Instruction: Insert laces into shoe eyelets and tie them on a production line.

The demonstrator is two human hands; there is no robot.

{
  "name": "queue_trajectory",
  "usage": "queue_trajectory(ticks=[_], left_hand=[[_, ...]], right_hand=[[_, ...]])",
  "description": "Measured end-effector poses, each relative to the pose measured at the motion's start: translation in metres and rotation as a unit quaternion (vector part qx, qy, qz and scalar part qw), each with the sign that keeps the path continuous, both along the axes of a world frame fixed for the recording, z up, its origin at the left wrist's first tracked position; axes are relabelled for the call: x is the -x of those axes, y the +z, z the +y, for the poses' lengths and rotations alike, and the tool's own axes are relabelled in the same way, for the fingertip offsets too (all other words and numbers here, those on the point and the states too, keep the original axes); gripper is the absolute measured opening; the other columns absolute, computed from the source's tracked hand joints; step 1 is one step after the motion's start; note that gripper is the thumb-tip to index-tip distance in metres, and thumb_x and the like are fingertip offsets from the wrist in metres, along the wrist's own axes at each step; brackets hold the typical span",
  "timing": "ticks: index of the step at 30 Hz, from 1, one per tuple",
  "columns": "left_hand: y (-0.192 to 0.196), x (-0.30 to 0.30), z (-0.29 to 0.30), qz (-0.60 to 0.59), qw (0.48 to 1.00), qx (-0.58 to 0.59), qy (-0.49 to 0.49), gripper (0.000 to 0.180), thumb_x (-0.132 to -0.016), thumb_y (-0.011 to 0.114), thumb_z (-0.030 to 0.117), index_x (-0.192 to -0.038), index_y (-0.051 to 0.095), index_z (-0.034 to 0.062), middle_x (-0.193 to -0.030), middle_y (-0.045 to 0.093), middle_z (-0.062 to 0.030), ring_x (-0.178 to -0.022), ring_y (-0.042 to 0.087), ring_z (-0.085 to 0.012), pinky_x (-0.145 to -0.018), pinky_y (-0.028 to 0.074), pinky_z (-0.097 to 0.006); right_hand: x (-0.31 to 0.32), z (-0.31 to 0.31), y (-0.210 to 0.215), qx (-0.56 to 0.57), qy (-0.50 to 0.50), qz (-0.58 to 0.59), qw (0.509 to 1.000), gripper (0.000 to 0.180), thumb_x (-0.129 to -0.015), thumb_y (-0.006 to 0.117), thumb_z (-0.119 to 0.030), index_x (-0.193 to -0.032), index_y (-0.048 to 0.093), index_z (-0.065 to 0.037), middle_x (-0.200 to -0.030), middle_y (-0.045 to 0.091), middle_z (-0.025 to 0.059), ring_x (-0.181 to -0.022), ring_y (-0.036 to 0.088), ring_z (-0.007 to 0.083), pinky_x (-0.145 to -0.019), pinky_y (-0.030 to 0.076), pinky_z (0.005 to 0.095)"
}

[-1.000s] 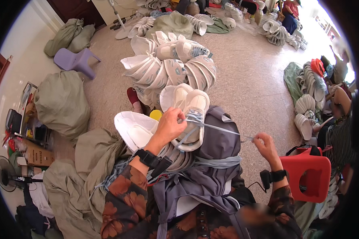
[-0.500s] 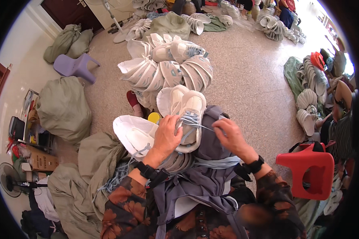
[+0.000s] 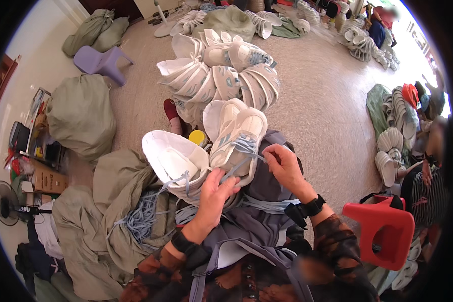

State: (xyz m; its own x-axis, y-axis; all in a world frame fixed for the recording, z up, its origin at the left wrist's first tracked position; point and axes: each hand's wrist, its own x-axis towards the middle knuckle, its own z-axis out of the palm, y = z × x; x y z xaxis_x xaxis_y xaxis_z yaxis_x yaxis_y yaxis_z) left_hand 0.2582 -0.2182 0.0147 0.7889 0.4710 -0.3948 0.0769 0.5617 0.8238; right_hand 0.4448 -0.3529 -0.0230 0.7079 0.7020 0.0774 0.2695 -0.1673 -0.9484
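A pale shoe upper [image 3: 244,132], strung across its front with blue lace [image 3: 245,145], stands tilted in front of the person, its toe pointing away and its heel opening toward them. At its right edge the right hand [image 3: 285,170] has its thumb and forefinger pinched together on a strand of that lace, drawn out sideways from the eyelets. At its heel opening lies the left hand [image 3: 214,199], its fingers partly spread and touching the rim; a second strand runs down to them, and whether they grip it I cannot tell. Just left of the shoe upper is a white-lined upper [image 3: 168,153], its opening facing up, and close behind its left side a yellow lid [image 3: 198,136] shows. Beyond it, on the speckled floor [image 3: 327,90], stands a curved pile of nested uppers [image 3: 219,80]. Grey cloth [image 3: 274,143] lies against its right side, while a tangle of blue laces [image 3: 142,219] rests lower left of it on green sacking [image 3: 83,226]. Well to its right is a red stool [image 3: 370,216]; far off to its upper left, a purple stool [image 3: 93,58]
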Motion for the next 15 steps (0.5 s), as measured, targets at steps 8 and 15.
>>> queue_trajectory(ticks=[8, 15], left_hand=[[-0.035, -0.004, 0.019, 0.013, 0.989, 0.138, 0.050, 0.031, -0.098, 0.069, 0.023, -0.119, 0.060, 0.0031, -0.104, 0.064, -0.0042, -0.077, 0.062, -0.0133, -0.064, 0.050, -0.027], [-0.032, -0.020, 0.005, 0.017, 0.995, 0.095, -0.006, 0.031, -0.097, 0.067, 0.020, -0.124, 0.060, 0.0065, -0.111, 0.066, -0.0043, -0.092, 0.063, -0.0139, -0.082, 0.052, -0.033]], right_hand=[[0.013, -0.008, 0.012, 0.033, 0.057, -0.061, 0.996, 0.009, -0.091, 0.069, -0.006, -0.092, 0.064, 0.000, -0.072, 0.062, 0.0041, -0.065, 0.057, 0.0097, -0.060, 0.046, 0.0270], [0.014, -0.013, 0.004, 0.017, 0.070, 0.021, 0.997, 0.011, -0.095, 0.066, -0.010, -0.091, 0.063, 0.000, -0.066, 0.058, 0.0024, -0.062, 0.054, 0.0084, -0.058, 0.044, 0.0270]])
